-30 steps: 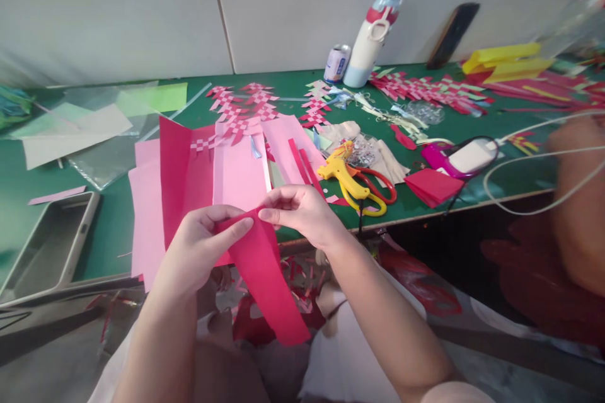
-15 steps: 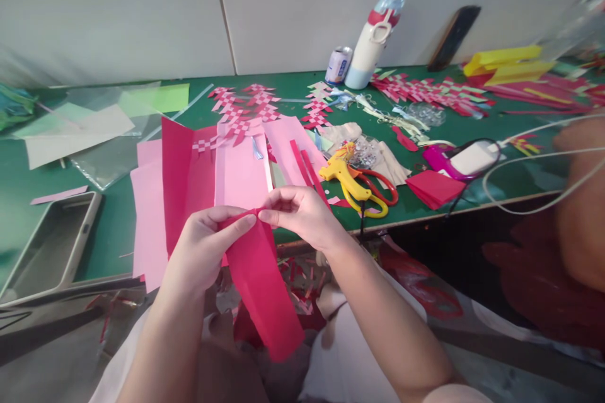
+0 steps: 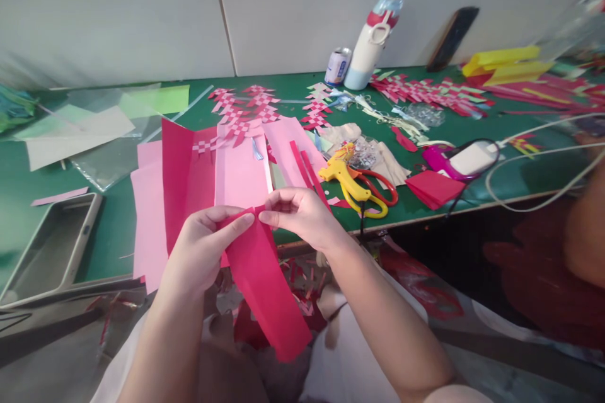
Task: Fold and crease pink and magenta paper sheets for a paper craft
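Observation:
A folded strip of red paper (image 3: 269,296) hangs down over my lap from between my two hands. Its upper edge is pinched by my left hand (image 3: 203,245), thumb on top. Close beside, my right hand (image 3: 302,217) pinches the same edge between thumb and fingers. Behind the hands, a creased red sheet (image 3: 177,182) stands partly folded on pink paper sheets (image 3: 241,170). Two narrow red strips (image 3: 305,164) lie just beyond my right hand. To their right rest a yellow glue gun (image 3: 343,173) and scissors with orange and yellow handles (image 3: 385,186).
Woven pink-and-red paper pieces (image 3: 231,113) lie at the back of the green table (image 3: 113,227). A can (image 3: 338,66) and a bottle (image 3: 371,50) stand by the wall. An open phone-shaped case (image 3: 51,245) sits at left. A white cable (image 3: 491,186) loops at right, near another person's arm (image 3: 586,233).
The hanging end of the red paper has swung slightly to the right. Both hands keep their pinch in nearly the same place. The other person's arm at right has shifted.

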`<state>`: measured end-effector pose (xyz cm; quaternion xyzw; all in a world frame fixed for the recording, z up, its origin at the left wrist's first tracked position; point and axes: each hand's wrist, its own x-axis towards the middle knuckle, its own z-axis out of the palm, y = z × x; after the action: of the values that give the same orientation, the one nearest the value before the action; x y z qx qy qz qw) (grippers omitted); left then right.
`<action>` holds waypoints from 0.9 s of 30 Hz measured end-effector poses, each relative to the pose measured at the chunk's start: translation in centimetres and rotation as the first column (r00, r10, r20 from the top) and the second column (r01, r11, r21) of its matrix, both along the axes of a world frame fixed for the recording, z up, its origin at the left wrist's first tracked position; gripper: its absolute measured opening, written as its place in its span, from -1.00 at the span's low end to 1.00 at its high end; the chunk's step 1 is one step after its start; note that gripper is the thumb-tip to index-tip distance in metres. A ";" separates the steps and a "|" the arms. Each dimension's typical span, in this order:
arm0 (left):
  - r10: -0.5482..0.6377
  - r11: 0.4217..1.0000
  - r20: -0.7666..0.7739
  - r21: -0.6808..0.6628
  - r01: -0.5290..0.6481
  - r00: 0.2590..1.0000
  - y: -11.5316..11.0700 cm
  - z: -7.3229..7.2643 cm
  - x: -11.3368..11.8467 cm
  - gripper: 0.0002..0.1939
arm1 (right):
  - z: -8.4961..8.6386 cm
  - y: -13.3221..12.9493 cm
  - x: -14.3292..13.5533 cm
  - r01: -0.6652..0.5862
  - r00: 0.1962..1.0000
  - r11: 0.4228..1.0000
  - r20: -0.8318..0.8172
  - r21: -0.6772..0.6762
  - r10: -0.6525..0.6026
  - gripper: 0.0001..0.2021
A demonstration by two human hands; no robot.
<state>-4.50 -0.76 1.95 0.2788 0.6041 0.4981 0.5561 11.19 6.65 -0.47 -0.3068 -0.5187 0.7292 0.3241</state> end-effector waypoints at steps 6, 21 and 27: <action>0.015 1.000 -0.015 -0.010 -0.015 1.000 0.0 0.2 0.1 -0.78 | -0.2 -0.1 -0.1 -0.005 0.999 0.998 -0.039 0.061 0.007 -0.69; 0.092 0.996 0.037 0.006 -0.093 0.995 0.1 0.5 0.1 -0.67 | -0.5 0.0 -0.2 0.020 0.998 0.999 -0.051 -0.032 -0.022 -0.68; 0.091 0.996 0.090 -0.015 -0.090 0.992 0.3 0.2 0.4 -0.71 | -0.7 0.1 -0.4 0.040 0.996 0.998 -0.082 -0.051 -0.044 -0.69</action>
<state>-4.10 -0.50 2.11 0.2250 0.5932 0.5316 0.5612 10.77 6.71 -1.13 -0.2949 -0.4799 0.7470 0.3533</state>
